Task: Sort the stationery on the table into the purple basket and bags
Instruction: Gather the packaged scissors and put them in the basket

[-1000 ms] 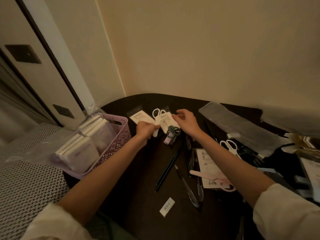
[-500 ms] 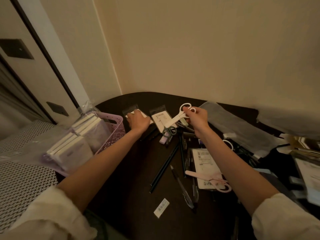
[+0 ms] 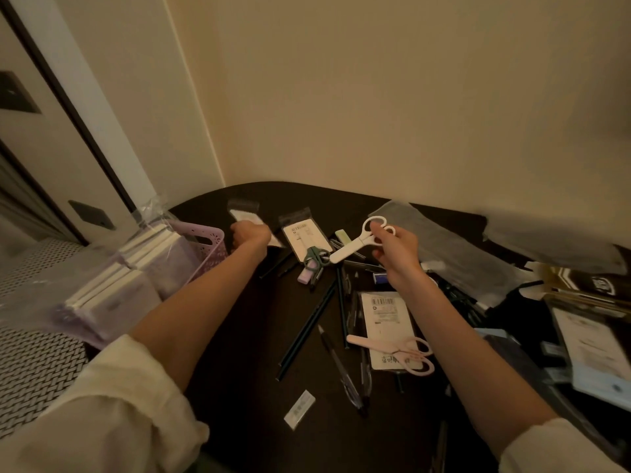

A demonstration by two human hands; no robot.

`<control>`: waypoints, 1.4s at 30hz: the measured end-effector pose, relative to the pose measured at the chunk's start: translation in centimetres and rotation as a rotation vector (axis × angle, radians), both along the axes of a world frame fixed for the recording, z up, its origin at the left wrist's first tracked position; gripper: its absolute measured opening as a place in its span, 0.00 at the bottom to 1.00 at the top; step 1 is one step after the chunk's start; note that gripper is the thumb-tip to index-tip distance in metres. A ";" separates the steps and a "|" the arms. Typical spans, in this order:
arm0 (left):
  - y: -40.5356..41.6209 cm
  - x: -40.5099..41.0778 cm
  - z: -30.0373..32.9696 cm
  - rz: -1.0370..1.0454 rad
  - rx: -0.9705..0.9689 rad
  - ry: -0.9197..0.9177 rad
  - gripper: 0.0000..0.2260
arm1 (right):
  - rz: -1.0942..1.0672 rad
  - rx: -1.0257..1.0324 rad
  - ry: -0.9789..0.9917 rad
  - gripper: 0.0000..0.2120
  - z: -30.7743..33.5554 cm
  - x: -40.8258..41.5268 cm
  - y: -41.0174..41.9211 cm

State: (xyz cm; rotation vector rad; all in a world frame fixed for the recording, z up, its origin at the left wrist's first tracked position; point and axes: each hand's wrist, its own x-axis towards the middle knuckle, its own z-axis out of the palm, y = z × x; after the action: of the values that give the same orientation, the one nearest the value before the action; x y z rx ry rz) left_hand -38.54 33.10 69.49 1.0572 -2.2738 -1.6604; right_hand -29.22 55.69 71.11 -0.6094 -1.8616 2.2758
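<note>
My right hand (image 3: 392, 249) holds white scissors (image 3: 355, 245) by the handles, lifted above the dark table (image 3: 239, 353), blade end pointing down-left. My left hand (image 3: 251, 235) grips a clear packet with a white card (image 3: 244, 216) at the table's back left, beside the purple basket (image 3: 208, 235). The basket holds bagged white notebooks (image 3: 112, 285). Another clear packet with a card (image 3: 302, 235) lies flat between my hands, green scissors (image 3: 316, 257) at its near end. Pink scissors (image 3: 396, 348) lie on a labelled packet (image 3: 384, 310).
Several dark pens and pencils (image 3: 307, 326) are scattered mid-table, with a small white label (image 3: 299, 408) near the front. Grey plastic bags (image 3: 440, 247) lie at the back right. Packets and papers (image 3: 590, 346) crowd the right side. A woven surface (image 3: 30, 363) sits left.
My right hand pulled the white scissors off the packet and lifted them to the right. My left hand moved left to the other packet near the basket.
</note>
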 end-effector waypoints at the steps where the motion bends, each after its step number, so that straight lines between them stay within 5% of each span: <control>1: 0.6 0.5 0.6 -0.004 0.008 0.038 0.22 | -0.002 -0.011 -0.004 0.02 0.1 0.3 0.0; 6: 2.8 5.1 4.1 -0.114 0.034 0.188 0.15 | 0.031 -0.083 0.015 0.08 1.2 2.8 0.2; 10: 3.9 11.5 5.8 -0.408 0.185 0.202 0.15 | 0.144 -0.174 0.072 0.09 2.8 6.3 0.5; 15: 4.1 19.3 6.0 -0.611 0.237 0.209 0.14 | 0.133 0.017 0.096 0.09 4.3 11.9 0.9; 23: 3.9 27.2 5.1 -0.749 0.173 0.186 0.15 | 0.083 -0.083 0.074 0.05 3.0 20.2 1.2; 26: 4.7 28.9 4.5 -0.808 0.181 0.174 0.15 | 0.080 -0.154 0.088 0.15 2.6 21.6 1.0; 31: 6.0 30.7 4.0 -0.877 0.211 0.178 0.16 | 0.112 -0.021 0.136 0.21 2.8 22.9 0.7; 34: 6.1 31.0 3.9 -0.924 0.171 0.190 0.16 | 0.050 0.009 0.161 0.14 2.9 23.3 1.1; 38: 5.8 31.1 3.8 -0.972 0.077 0.189 0.20 | 0.006 0.062 0.186 0.08 3.0 23.7 1.3; 42: 6.5 31.2 3.9 -0.974 -0.060 0.302 0.34 | -0.037 0.123 0.205 0.09 2.8 23.9 0.7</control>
State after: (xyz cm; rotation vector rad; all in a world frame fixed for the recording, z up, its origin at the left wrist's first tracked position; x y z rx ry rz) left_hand -7.38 39.59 73.39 -0.4212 -2.7397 -1.7910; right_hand -5.34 56.39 73.92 -0.3744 -1.8576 2.0928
